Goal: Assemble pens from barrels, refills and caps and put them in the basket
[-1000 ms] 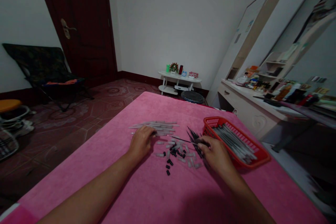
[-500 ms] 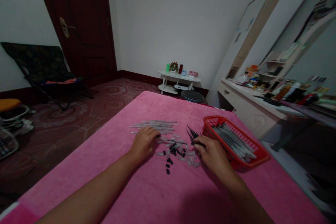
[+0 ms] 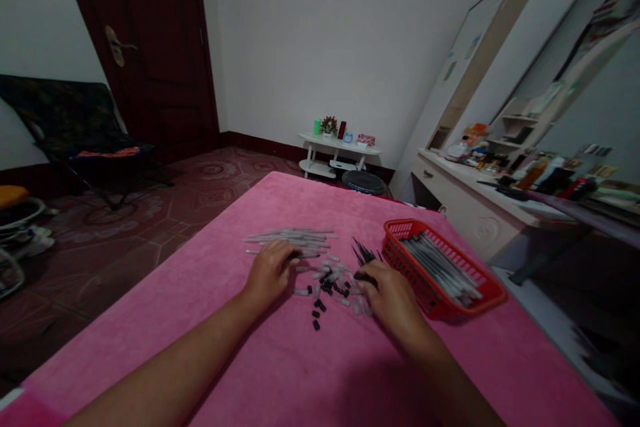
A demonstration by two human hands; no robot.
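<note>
On a pink cloth-covered table (image 3: 300, 373) lie several clear pen barrels (image 3: 287, 238) in a row, and small clear and black caps (image 3: 327, 280) scattered between my hands. My left hand (image 3: 270, 271) rests palm down at the near end of the barrels, fingers curled onto one of them. My right hand (image 3: 387, 293) is closed on a thin dark rod at the base of a bunch of black refills (image 3: 365, 255). A red plastic basket (image 3: 480, 297) to the right holds several assembled pens.
A dresser with bottles (image 3: 500, 187) and a mirror stands right of the table. A small white low table (image 3: 340, 153) sits by the far wall. A dark folding chair (image 3: 85, 140) and a brown door (image 3: 150, 47) are at the left, over tiled floor.
My right hand has drawn left, away from the basket toward the caps. My left hand has barely moved. The view has shifted slightly.
</note>
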